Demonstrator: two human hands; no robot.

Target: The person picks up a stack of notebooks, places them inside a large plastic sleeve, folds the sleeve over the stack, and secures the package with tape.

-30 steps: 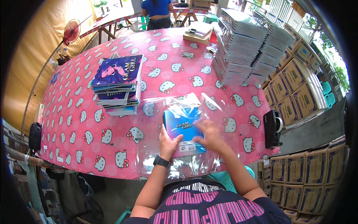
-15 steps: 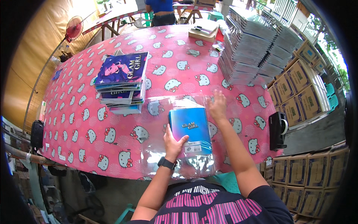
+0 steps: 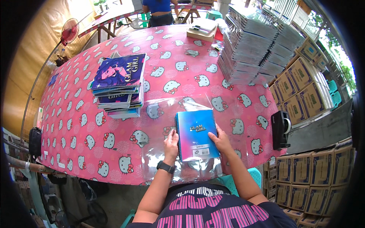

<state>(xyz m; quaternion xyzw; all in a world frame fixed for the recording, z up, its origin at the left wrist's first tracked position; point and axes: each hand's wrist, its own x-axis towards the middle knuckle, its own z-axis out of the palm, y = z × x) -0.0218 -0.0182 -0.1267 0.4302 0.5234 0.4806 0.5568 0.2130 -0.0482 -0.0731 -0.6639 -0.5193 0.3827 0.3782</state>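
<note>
A blue-and-pink spiral notebook (image 3: 197, 125) lies in front of me over a clear plastic sheet or sleeve (image 3: 156, 159). My right hand (image 3: 221, 141) grips its right edge, the thumb on top and the fingers partly hidden beneath. Close beside the spiral-bound left edge, my left hand (image 3: 171, 145) has its fingers pressed together; what they pinch, if anything, is too small to make out. A dark watch sits on the left wrist. Farther left stands a stack of spiral notebooks (image 3: 118, 76), the top one with a purple illustrated cover.
Tall stacks of spiral notebooks (image 3: 247, 45) rise at the far right. A black tape dispenser (image 3: 279, 131) stands at the table's right edge. Cardboard boxes (image 3: 300, 81) are piled beyond it. At the back are a small open box (image 3: 201, 32), a fan (image 3: 70, 30) and another person (image 3: 160, 13).
My right hand has come down from beyond the notebook's right side onto its right edge. My left hand has slid off the cover to the left edge. The notebook has shifted slightly nearer.
</note>
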